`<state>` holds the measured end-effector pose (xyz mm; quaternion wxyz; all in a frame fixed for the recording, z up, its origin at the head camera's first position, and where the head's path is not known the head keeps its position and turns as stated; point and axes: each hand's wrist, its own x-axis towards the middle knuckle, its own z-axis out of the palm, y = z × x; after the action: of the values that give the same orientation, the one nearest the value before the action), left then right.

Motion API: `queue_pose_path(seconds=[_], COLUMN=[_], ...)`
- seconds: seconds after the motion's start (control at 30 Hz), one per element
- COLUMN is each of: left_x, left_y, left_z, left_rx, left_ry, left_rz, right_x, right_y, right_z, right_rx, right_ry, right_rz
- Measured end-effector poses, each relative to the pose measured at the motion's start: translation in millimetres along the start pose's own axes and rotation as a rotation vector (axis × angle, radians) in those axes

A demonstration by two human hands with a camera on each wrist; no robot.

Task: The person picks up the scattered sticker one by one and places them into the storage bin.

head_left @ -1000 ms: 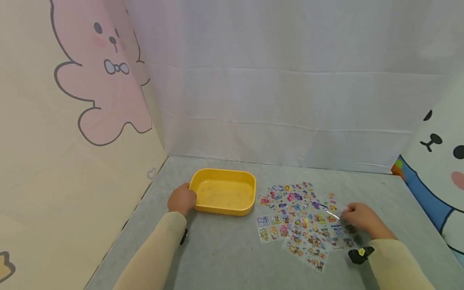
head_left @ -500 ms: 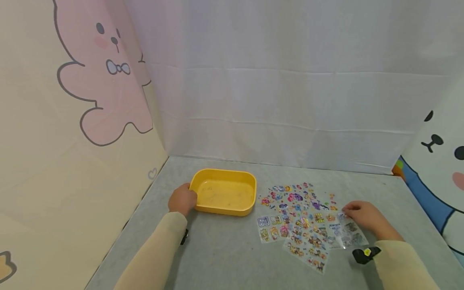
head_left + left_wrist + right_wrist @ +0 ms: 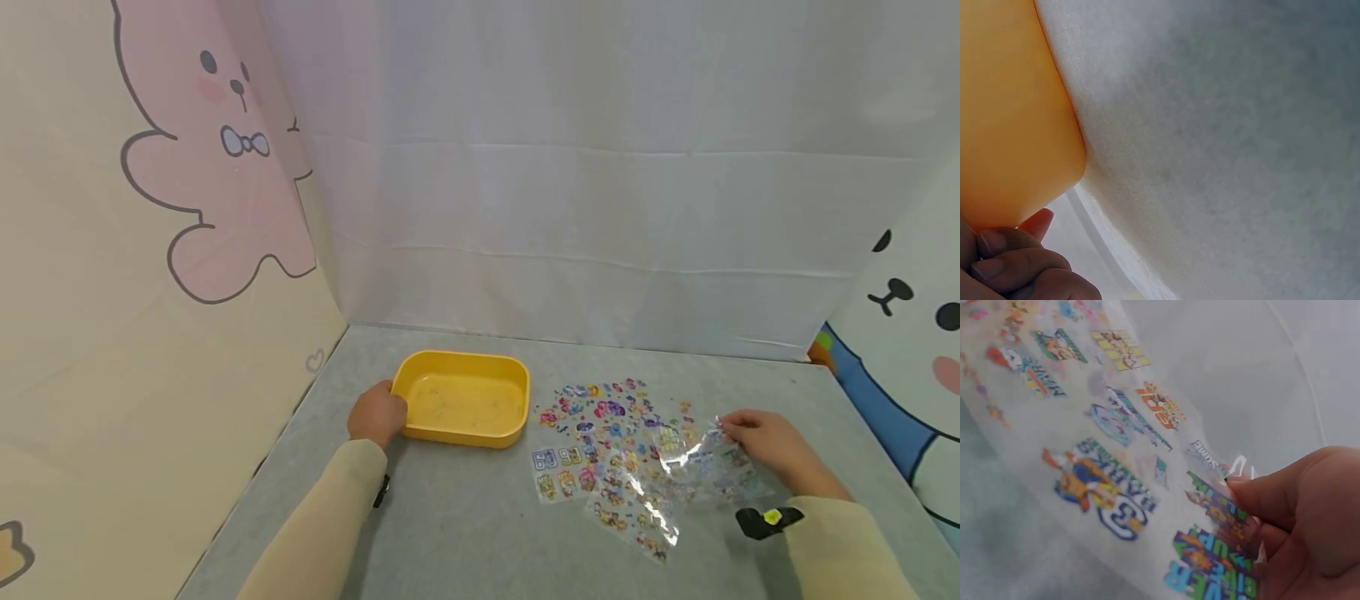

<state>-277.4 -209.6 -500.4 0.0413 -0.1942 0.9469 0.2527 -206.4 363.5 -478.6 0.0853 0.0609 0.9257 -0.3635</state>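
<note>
My left hand (image 3: 377,412) grips the left side of a yellow plastic tray (image 3: 461,400) that sits on the table. In the left wrist view, curled fingers (image 3: 1025,265) press close under the tray's corner (image 3: 1022,137). At the right, my right hand (image 3: 776,450) pinches the edge of a clear sticker sheet (image 3: 712,467) between thumb and fingers. This sheet is lifted and bent, with glare across it. Colourful cartoon and lettering stickers (image 3: 1110,475) show on it in the right wrist view. Beneath and left of it, several more sticker sheets (image 3: 592,408) overlap on the table.
The grey table (image 3: 465,525) meets a white curtain (image 3: 570,208) along its far edge. A cream wall with a pink bear (image 3: 240,183) stands at the left, and a cartoon-printed panel (image 3: 900,375) at the right.
The right hand has moved slightly right and raised the clear sticker sheet, which now bends up and catches the light. The left hand and the tray stay in place.
</note>
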Motion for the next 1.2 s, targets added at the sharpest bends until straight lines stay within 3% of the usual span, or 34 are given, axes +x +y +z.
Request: queue_pose_path(seconds=[0.17, 0.4, 0.53, 0.77, 0.97, 1.2], left_x=[-2.0, -7.8, -8.8, -9.2, -6.6, -3.7], left_y=[0.5, -2.3, -1.8, -1.7, -2.2, -0.2], left_z=[-1.4, -4.6, -6.0, -6.4, -5.2, -1.1], left_rx=[-0.012, -0.011, -0.018, -0.014, -0.011, 0.002], left_ry=[-0.003, 0.023, 0.026, 0.025, 0.024, 0.019], left_rz=[0.0, 0.076, 0.073, 0.066, 0.065, 0.071], right_x=[-1.6, -0.9, 3.5, 19.5, 36.1, 18.3], right_y=[-0.8, -7.5, -14.6, -25.4, -22.9, -70.4], right_z=[-7.1, -7.6, -1.1, 17.8, 40.9, 70.2], right_rx=[0.093, 0.188, 0.241, 0.34, 0.347, 0.403], right_ry=[0.024, 0.047, 0.111, 0.228, 0.235, 0.244], right_rz=[0.011, 0.034, 0.051, 0.162, 0.085, 0.024])
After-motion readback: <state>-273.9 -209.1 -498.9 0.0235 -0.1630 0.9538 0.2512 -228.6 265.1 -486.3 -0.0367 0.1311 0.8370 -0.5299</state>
